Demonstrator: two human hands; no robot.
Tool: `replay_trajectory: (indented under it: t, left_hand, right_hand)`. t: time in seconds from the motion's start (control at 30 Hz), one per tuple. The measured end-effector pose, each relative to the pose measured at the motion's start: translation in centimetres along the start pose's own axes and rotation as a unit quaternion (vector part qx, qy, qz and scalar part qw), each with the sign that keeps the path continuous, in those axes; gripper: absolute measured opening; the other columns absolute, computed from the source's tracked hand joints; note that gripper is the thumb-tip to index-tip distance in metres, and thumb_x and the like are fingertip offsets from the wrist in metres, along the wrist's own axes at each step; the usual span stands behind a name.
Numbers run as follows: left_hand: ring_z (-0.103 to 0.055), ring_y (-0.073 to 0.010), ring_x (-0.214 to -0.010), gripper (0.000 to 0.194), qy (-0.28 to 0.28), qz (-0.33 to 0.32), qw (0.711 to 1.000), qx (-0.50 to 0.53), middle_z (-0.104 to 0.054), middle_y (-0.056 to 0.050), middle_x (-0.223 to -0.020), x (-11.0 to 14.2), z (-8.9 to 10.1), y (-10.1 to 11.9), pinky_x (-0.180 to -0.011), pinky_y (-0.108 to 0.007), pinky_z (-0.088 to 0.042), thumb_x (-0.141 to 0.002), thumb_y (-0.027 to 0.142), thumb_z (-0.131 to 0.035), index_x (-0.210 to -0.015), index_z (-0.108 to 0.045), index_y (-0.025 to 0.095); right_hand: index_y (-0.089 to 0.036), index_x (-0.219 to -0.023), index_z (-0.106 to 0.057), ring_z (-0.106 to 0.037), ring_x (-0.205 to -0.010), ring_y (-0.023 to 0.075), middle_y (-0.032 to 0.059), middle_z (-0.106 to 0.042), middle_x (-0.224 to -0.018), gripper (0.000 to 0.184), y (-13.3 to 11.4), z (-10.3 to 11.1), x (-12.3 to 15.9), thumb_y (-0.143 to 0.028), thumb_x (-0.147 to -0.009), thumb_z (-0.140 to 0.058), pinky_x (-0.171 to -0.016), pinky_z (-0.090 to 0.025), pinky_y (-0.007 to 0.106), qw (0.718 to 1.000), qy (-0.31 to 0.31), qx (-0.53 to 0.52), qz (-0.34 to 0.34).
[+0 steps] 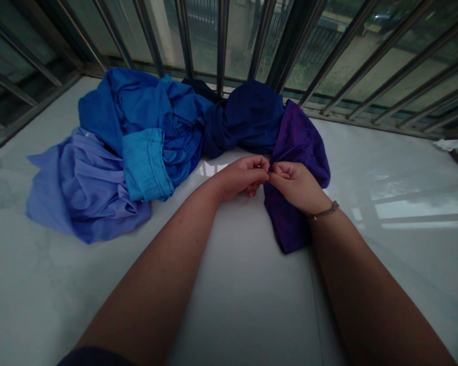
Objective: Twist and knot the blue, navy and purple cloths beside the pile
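Purple cloth (295,140) | left hand (238,179), right hand (295,187) clenched, touching | anything held: hidden

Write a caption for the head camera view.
Left hand and right hand meet at crumpled purple cloth beside heaped blue clothes on a white stone ledge.

A pale, grey-veined marble counter (404,274) ran to the corner, its polished surface carrying bright reflections of the window (423,208). Slanted metal window bars (381,56) rose along its far edge in front of glass panes, and a crumpled white scrap (452,144) lay just beside them at the right. Beyond the glass, dim and blurred, stood a dark railing (320,46), green plants (305,76) and a pale wall (236,35).
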State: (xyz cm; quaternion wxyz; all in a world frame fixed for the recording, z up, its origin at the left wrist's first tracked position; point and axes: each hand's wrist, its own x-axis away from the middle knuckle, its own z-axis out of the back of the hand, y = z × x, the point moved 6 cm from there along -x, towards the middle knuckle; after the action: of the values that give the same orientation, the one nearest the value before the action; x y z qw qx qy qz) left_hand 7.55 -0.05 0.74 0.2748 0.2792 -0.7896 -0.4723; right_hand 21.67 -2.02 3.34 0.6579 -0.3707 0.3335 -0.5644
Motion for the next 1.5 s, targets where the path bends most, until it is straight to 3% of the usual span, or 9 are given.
replay_trajectory:
  t: [0.8, 1.3, 1.43, 1.5]
  left_hand:
    - [-0.034, -0.0086, -0.045, 0.018, -0.017, 0.011, 1.0, 0.023, -0.047, 0.007, -0.063, 0.31, -0.28, 0.4, -0.043, -0.021, -0.037, -0.074, 0.023, -0.063, -0.083, -0.048, 0.025]
    - [-0.032, -0.0075, -0.045, 0.018, -0.01, 0.013, 1.0, 0.002, -0.047, 0.008, -0.062, 0.58, -0.48, 0.61, -0.043, -0.02, -0.037, -0.077, 0.022, -0.066, -0.084, -0.049, 0.024]
    - [-0.034, -0.0079, -0.045, 0.021, -0.012, 0.012, 1.0, 0.008, -0.048, 0.008, -0.061, 0.56, -0.44, 0.59, -0.043, -0.02, -0.038, -0.075, 0.026, -0.068, -0.083, -0.048, 0.025]
    - [-0.035, -0.0081, -0.045, 0.02, -0.017, 0.01, 1.0, 0.005, -0.049, 0.008, -0.061, 0.59, -0.48, 0.63, -0.043, -0.02, -0.038, -0.074, 0.025, -0.067, -0.083, -0.049, 0.025]
  right_hand:
    - [-0.026, -0.064, -0.031, -0.025, -0.059, 0.0093, -0.0074, -0.031, -0.06, 0.045, 0.03, -0.04, 0.08, -0.037, -0.084, -0.069, -0.053, -0.02, 0.027, 1.0, 0.001, -0.001, -0.014]
    - [-0.026, -0.065, -0.032, -0.025, -0.058, 0.0095, -0.0078, -0.031, -0.061, 0.043, 0.32, -0.15, -0.02, -0.038, -0.083, -0.069, -0.053, -0.019, 0.027, 1.0, -0.013, -0.013, -0.018]
    - [-0.026, -0.065, -0.03, -0.026, -0.059, 0.0106, -0.0068, -0.031, -0.061, 0.044, 0.03, -0.17, 0.1, -0.037, -0.086, -0.066, -0.055, -0.021, 0.029, 1.0, -0.011, 0.015, -0.005]
    - [-0.026, -0.065, -0.029, -0.028, -0.06, 0.0118, -0.0058, -0.031, -0.061, 0.045, -0.65, 0.26, 0.18, -0.035, -0.089, -0.066, -0.058, -0.023, 0.03, 0.997, 0.019, 0.075, 0.019]
